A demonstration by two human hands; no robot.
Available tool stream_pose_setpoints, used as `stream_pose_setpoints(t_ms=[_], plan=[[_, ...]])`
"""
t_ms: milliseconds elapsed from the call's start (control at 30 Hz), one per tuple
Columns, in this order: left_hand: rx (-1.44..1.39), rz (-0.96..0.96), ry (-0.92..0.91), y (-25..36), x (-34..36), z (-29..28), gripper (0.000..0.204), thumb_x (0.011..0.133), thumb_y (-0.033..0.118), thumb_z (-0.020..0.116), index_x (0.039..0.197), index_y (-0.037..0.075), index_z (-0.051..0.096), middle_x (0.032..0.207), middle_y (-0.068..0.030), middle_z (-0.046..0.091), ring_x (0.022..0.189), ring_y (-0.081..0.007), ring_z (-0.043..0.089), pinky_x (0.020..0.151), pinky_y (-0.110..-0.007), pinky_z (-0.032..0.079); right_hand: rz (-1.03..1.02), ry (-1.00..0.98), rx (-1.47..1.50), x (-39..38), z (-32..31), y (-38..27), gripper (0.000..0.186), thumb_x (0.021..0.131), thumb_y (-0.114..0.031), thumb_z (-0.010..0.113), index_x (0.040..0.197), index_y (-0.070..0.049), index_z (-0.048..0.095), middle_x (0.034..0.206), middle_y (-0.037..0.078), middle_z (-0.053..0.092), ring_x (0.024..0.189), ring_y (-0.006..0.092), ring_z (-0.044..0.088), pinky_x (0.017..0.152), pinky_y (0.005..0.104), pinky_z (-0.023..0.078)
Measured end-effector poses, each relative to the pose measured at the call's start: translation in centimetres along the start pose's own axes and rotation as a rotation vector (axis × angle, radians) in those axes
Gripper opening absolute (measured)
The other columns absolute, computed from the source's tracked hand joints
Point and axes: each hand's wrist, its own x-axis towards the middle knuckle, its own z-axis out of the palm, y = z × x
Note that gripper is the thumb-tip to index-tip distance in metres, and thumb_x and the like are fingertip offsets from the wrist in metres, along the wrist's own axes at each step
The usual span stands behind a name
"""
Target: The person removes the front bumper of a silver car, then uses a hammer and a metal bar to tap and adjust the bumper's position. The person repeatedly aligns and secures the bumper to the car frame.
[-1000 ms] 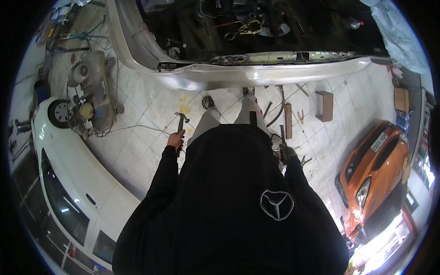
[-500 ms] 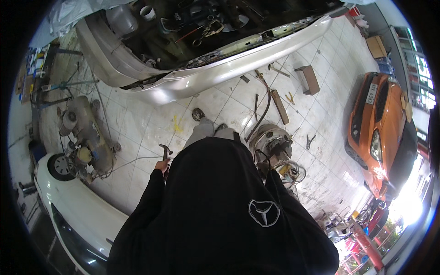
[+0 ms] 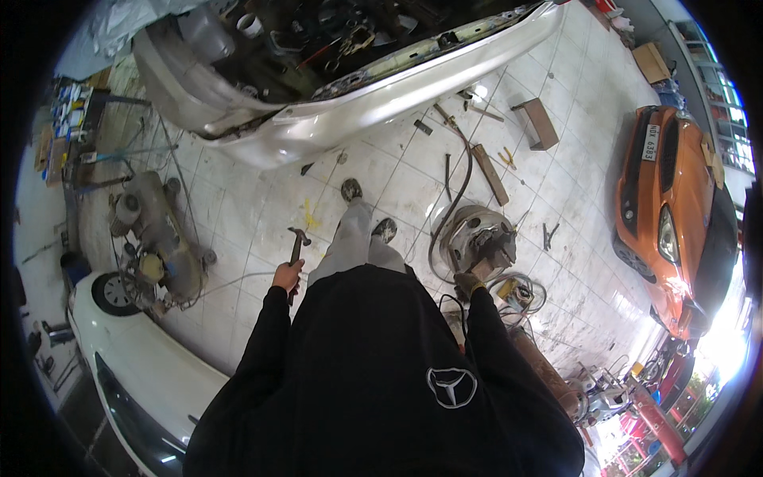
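My left hand (image 3: 287, 277) is closed round the handle of a hammer (image 3: 297, 248), its dark head pointing up and forward. The hammer is held in the air left of my legs. My right hand (image 3: 469, 283), in a dark glove, is low at the near edge of a steel wheel rim (image 3: 458, 228). Its fingers look curled, but what they hold is hard to make out. Right beside the glove, a brownish block (image 3: 485, 269) lies on the metal parts at the rim. A thin black cable loops by my right wrist.
A silver car bumper (image 3: 358, 107) spans the front. On the tiled floor are a wooden bar (image 3: 489, 175), yellow-handled pliers (image 3: 506, 159), a channel-shaped piece (image 3: 536, 123) and a hose (image 3: 469, 163). An air compressor (image 3: 159, 230) and white car (image 3: 143, 350) stand left, an orange car (image 3: 675, 207) right.
My left hand has come forward and slightly right with the hammer. My right hand has moved forward to the wheel rim, beside the brownish block. The view has shifted a little, showing more of my legs.
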Motion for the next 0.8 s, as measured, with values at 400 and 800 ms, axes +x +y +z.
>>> stream_pose_setpoints(t_ms=[400, 800], plan=[[0.229, 0.032, 0.145, -15.2, 1.1, -2.8, 0.05, 0.101, 0.039, 0.065, 0.078, -0.005, 0.07, 0.061, -0.0146, 0.065, 0.051, -0.0293, 0.065, 0.049, -0.046, 0.05, -0.009, -0.074, -0.218, 0.2, 2.5, 4.2, 0.026, 0.097, -0.029, 0.071, 0.097, -0.004, 0.063, 0.074, 0.013, 0.065, 0.057, 0.0255, 0.064, 0.05, 0.0434, 0.054], [-0.041, -0.083, -0.034, -15.3, 7.2, -17.4, 0.042, 0.095, 0.042, 0.072, 0.084, 0.002, 0.062, 0.059, -0.0065, 0.053, 0.043, -0.022, 0.051, 0.042, -0.041, 0.044, -0.239, -0.15, -0.563, -1.7, 17.3, 5.8, 0.021, 0.103, -0.028, 0.061, 0.102, -0.007, 0.065, 0.07, 0.01, 0.064, 0.057, 0.0263, 0.065, 0.052, 0.0494, 0.051]])
